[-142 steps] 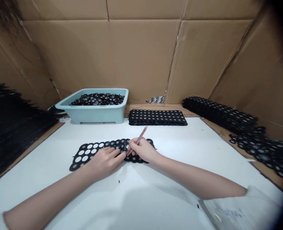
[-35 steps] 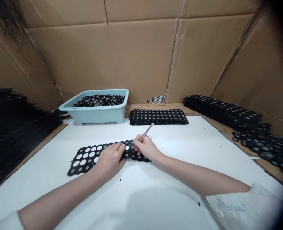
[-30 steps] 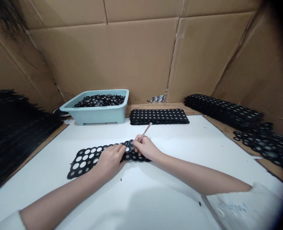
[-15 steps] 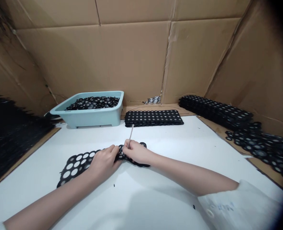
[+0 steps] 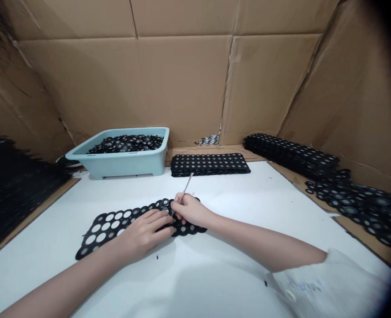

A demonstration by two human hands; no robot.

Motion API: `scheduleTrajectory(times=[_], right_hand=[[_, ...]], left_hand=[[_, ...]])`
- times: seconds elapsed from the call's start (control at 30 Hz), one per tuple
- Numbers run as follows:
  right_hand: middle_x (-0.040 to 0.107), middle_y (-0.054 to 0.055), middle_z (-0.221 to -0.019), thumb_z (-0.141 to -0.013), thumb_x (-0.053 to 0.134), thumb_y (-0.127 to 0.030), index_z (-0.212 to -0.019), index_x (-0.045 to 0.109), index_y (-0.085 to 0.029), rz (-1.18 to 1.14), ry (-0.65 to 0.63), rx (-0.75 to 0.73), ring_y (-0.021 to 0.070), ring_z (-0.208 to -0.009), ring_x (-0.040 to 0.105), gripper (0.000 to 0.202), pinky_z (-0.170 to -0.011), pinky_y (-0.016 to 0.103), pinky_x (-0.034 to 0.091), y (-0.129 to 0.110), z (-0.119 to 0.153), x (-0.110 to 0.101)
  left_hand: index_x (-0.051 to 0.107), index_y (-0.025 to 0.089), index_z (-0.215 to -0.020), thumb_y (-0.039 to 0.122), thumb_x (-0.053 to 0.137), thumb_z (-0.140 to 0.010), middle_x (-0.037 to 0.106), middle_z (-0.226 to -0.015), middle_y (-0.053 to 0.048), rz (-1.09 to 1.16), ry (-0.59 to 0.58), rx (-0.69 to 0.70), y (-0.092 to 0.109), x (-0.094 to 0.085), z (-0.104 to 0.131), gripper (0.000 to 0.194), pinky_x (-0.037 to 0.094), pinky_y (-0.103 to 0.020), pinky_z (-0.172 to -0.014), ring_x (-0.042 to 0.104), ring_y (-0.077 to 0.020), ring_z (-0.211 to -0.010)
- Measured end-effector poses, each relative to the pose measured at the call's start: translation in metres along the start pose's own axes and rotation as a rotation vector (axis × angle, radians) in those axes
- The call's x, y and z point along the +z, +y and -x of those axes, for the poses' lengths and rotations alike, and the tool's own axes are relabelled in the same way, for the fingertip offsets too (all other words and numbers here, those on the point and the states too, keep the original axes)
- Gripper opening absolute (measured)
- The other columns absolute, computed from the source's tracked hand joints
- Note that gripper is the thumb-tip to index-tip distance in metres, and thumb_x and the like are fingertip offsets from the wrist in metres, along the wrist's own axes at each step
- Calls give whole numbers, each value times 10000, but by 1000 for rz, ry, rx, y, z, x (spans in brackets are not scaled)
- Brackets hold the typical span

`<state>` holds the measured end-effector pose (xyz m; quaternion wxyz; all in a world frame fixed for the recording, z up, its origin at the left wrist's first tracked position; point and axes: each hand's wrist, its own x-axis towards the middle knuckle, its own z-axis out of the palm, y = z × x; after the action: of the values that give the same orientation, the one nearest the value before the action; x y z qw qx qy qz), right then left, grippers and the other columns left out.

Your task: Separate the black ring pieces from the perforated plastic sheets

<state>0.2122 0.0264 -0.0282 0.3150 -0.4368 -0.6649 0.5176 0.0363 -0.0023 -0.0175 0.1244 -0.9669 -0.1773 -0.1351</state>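
1. The left hand (image 5: 147, 234) lies palm down on a black perforated sheet (image 5: 136, 212), its fingers stretched out and slightly spread; whether its fingertips pinch any part cannot be told.
2. The right hand (image 5: 192, 210) is closed around a slim pen-like tool (image 5: 186, 187), gripped between thumb and fingers. The tool tilts up and to the right, and its lower end is down at the sheet, just beside the left fingertips; exact contact is too small to make out.
3. The sheet rests flat on the white table (image 5: 258, 198), in front of the person, made of joined rings in rows. Toward its left end several rings show white centres, while others look grey.
4. Behind it, near the table's far edge, sits a light blue basin (image 5: 125, 168) heaped with black ring pieces (image 5: 127, 143).
5. Just right of the basin is a neat stack of perforated sheets (image 5: 210, 164).
6. Farther right, along the side, lie a longer stack (image 5: 288, 154) and a loose heap of ringed pieces (image 5: 354, 201).
7. A dark pile (image 5: 13, 190) stands at the left, and cardboard walls (image 5: 182, 84) enclose the table.
8. A small black scrap (image 5: 157, 257) lies near the left hand, and another (image 5: 265, 283) near the right sleeve (image 5: 324, 282).
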Motion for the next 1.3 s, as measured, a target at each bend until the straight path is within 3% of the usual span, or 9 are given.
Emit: scheduleTrajectory(times=[0.2, 0.47, 0.73, 0.87, 1.13, 1.3], right_hand=[[472, -44, -536, -756, 416, -226, -668, 424, -181, 140, 68, -81, 74, -489, 444, 99, -483, 180, 362, 5, 1, 4], [467, -45, -549, -753, 404, -228, -654, 407, -186, 197, 78, -111, 76, -504, 424, 107, -508, 190, 340, 4, 3, 5], [466, -45, -541, -762, 400, -247, -656, 404, -190, 175, 75, -113, 84, -510, 432, 121, -518, 199, 349, 5, 4, 6], [460, -51, -525, -752, 410, -236, -648, 402, -190, 122, 57, -110, 77, -474, 425, 114, -486, 191, 349, 5, 4, 8], [442, -56, -488, -733, 402, -223, -630, 390, -176, -275, 138, -21, 55, -357, 399, 114, -365, 166, 309, 5, 6, -2], [458, -27, -528, -741, 376, -206, -616, 454, -162, -190, 70, -65, 68, -433, 429, 154, -349, 150, 325, 1, 15, 1]], left_hand=[[521, 174, -837, 99, 378, -802, 568, -903, -90, 131, -49, -26, -2, -5, -1, 166, 443, -327, -757, 513, -193, -903], [485, 155, -964, 109, 387, -804, 567, -887, -101, 15, 20, -79, 0, 2, 4, 194, 448, -302, -658, 527, -186, -816], [503, 160, -760, 139, 416, -768, 539, -737, -60, 15, 29, -118, 1, 1, -1, 90, 407, -313, -635, 486, -171, -712], [455, 167, -640, 169, 427, -771, 464, -606, -20, -26, 38, -167, 3, -1, -2, 134, 378, -285, -573, 425, -144, -603], [473, 170, -691, 311, 442, -801, 487, -645, -15, -72, -13, -253, 3, -2, -1, 182, 386, -310, -644, 456, -147, -626], [448, 176, -659, 229, 434, -780, 471, -606, 0, -126, -17, -266, 2, -4, 1, 133, 379, -304, -633, 450, -138, -583]])
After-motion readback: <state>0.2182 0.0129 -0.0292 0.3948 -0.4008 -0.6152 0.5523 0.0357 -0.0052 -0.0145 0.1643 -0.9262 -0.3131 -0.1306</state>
